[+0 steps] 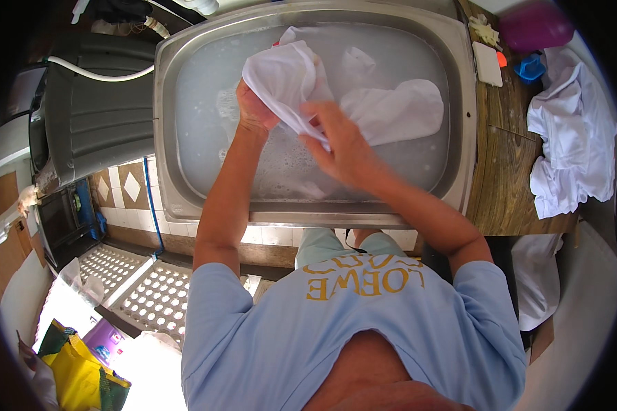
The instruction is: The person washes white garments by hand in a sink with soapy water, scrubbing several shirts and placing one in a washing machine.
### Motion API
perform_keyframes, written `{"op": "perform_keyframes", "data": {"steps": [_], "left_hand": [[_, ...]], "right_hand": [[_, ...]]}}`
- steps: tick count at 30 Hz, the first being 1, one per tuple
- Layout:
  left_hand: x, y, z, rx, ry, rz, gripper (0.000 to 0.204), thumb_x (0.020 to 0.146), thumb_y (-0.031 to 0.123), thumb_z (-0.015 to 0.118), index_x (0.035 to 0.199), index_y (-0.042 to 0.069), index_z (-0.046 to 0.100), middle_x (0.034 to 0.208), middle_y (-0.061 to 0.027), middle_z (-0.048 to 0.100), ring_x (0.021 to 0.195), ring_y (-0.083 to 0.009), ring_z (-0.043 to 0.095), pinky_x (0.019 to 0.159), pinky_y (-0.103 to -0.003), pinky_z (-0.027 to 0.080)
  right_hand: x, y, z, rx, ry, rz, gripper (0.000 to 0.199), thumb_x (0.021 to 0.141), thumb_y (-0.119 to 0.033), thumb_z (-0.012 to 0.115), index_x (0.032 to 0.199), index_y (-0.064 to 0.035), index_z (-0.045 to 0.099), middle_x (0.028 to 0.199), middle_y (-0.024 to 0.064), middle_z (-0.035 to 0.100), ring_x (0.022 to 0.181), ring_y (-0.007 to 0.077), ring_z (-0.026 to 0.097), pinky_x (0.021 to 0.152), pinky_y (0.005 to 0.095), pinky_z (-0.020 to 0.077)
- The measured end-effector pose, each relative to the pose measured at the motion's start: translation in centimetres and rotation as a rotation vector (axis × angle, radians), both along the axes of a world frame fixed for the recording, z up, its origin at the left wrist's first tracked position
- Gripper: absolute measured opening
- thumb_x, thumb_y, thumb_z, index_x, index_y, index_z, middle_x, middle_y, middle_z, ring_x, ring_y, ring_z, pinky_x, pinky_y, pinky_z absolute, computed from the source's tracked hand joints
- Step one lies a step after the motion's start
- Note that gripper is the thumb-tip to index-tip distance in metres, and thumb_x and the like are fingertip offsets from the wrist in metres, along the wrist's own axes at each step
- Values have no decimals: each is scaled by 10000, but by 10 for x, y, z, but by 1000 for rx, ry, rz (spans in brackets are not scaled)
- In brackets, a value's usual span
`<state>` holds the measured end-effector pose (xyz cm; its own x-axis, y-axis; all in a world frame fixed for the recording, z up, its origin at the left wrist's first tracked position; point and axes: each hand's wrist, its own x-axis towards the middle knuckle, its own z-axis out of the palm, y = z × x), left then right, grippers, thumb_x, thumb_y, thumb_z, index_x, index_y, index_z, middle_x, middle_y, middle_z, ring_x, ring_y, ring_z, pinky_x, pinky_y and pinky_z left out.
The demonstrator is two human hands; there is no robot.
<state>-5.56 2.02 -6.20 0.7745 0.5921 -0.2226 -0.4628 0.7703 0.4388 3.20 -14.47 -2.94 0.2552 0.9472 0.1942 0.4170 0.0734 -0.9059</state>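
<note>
- White wet cloth (288, 82) is gripped between both hands above a steel sink (178, 185) filled with cloudy, soapy water (206, 103).
- Nearest the viewer, a pale blue shirt (308, 342) is worn by the person, and both bare forearms are stretched forward over the sink's front rim.
- Right hand (339, 147) is seen closed around a twisted fold of the cloth, fingers wrapped over it; it is the nearer of the two hands.
- Left hand (253, 109) is clenched under the bunched end of the cloth, which is draped over its knuckles, slightly farther in.
- From the right hand, the cloth runs up and to the left toward the left hand; its long axis lies on that diagonal, held taut between the two grips.
- A looser tail of the same soft, smooth fabric is spread to the right, floating on the water.
- On the wooden counter (500, 185) to the right, a crumpled white garment (572, 144) is heaped, well apart from the hands.
- Farther back, a white soap bar (487, 63), a small blue object (530, 67) and a purple rounded container (533, 27) are set near the sink's far corner.
</note>
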Motion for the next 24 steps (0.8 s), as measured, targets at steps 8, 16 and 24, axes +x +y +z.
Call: {"op": "perform_keyframes", "data": {"steps": [8, 16, 24], "left_hand": [[6, -17, 22, 157, 150, 51, 561, 868, 411, 337, 1316, 89, 438, 1309, -136, 482, 1193, -338, 473, 993, -490, 402], [5, -20, 9, 1, 49, 101, 525, 868, 412, 323, 1333, 187, 420, 1326, -106, 458, 1200, -342, 453, 988, -517, 403], [8, -36, 22, 71, 5, 41, 587, 888, 419, 279, 1381, 108, 344, 1358, -99, 420, 1224, -330, 425, 1019, -500, 366]], "right_hand": [[23, 29, -14, -191, 31, -148, 153, 834, -141, 605, 899, -6, 580, 797, 114, 614, 635, 235, 556, 600, 318, 456], [-18, 39, 19, 346, -344, -104, 202, 727, -31, 653, 912, -58, 576, 724, 79, 524, 658, 272, 519, 583, 378, 403], [-30, 38, 14, 219, -189, -9, 194, 767, -35, 621, 947, -52, 553, 789, 102, 533, 736, 296, 544, 638, 386, 448]]}}
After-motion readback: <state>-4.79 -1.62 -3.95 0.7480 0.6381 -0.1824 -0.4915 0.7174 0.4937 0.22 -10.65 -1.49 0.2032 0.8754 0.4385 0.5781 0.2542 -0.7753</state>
